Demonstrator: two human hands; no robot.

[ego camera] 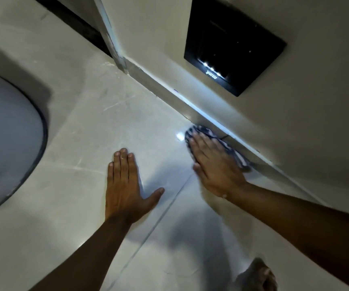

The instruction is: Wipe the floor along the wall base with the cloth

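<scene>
Black wall panel [234,46], round white object [7,143]

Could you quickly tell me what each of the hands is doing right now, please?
Left hand: open, flat on the floor tile, holding nothing.
Right hand: open, pressing the blue-and-white cloth against the floor by the skirting.

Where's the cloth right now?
In the head view the cloth lies right of centre on the floor, pressed flat under the right hand against the wall base, below the black panel.
</scene>
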